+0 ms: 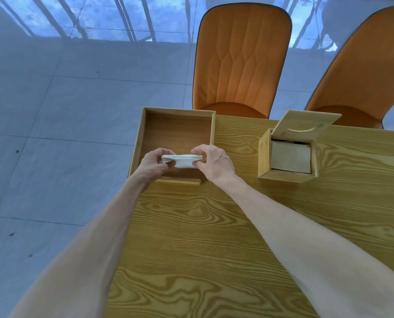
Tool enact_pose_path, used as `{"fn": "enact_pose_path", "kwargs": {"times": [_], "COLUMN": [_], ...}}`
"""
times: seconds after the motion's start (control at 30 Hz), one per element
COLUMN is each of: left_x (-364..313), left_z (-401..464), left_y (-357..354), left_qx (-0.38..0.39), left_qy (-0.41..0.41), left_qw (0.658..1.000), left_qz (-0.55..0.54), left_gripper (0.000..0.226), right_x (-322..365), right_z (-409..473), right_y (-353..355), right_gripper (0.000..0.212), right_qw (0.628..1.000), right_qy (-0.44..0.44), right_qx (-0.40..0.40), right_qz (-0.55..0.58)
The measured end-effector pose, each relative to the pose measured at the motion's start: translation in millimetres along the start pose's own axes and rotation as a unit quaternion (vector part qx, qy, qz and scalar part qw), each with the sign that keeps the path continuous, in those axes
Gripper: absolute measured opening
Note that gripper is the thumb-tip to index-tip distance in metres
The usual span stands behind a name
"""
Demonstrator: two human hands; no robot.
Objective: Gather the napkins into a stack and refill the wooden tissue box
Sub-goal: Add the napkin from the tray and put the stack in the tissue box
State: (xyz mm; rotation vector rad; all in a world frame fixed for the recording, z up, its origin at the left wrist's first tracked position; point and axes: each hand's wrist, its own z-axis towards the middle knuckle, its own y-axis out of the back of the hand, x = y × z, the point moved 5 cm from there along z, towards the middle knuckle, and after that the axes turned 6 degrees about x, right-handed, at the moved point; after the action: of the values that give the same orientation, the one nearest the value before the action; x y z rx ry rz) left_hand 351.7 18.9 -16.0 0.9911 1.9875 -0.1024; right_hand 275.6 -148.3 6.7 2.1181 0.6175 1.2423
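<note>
A white stack of napkins (182, 160) is held level between both hands, just above the near part of a shallow wooden tray (177, 134). My left hand (153, 162) pinches its left end, where a corner droops. My right hand (214, 162) grips its right end. To the right stands the wooden tissue box (263, 157), its hinged lid (306, 123) with a curved slot raised open. A pale flat layer (291, 158) shows inside the box.
The wood-grain table (214, 237) ends at its left edge beside the tray, with grey tiled floor (53, 134) below. Two orange chairs (242, 58) (363, 76) stand at the far side.
</note>
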Motion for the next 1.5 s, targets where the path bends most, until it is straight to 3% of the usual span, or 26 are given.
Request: {"fn": "enact_pose_path", "kwargs": {"times": [0.1, 0.4, 0.53, 0.7, 0.93, 1.2, 1.5], "left_x": [-1.9, 0.1, -7.5, -34.5, -77.5, -108.3, -133.7], "left_z": [-2.3, -7.1, -11.7, -23.0, -35.3, -37.0, -29.8], "left_y": [0.0, 3.6, 5.2, -7.0, -54.2, -134.8, -191.8], "left_qx": [-0.009, -0.046, -0.067, -0.067, -0.051, 0.01, 0.025], "left_qy": [-0.015, -0.048, -0.05, -0.088, -0.12, -0.147, -0.149], "left_qw": [1.0, 0.991, 0.992, 0.992, 0.991, 0.989, 0.988], "left_qz": [0.021, 0.114, 0.097, 0.055, 0.006, 0.027, 0.027], "left_gripper": [0.025, 0.02, 0.018, 0.031, 0.029, 0.022, 0.027], "right_x": [-1.3, -3.0, -6.5, -19.7, -54.3, -123.6, -172.8], "right_z": [-3.1, -8.0, -12.7, -24.9, -59.9, -110.5, -126.1], "right_y": [-2.8, -9.1, 2.6, 29.8, 81.9, 130.4, 163.8], "right_gripper": [0.026, 0.024, 0.023, 0.021, 0.026, 0.028, 0.031], "right_qw": [1.0, 0.999, 1.0, 0.998, 0.99, 0.972, 0.959], "right_qy": [-0.007, -0.01, -0.011, -0.003, -0.019, -0.063, -0.085], "right_qx": [0.007, -0.018, -0.022, -0.044, -0.099, -0.174, -0.2], "right_qz": [-0.027, -0.028, 0.007, 0.051, 0.103, 0.145, 0.18]}}
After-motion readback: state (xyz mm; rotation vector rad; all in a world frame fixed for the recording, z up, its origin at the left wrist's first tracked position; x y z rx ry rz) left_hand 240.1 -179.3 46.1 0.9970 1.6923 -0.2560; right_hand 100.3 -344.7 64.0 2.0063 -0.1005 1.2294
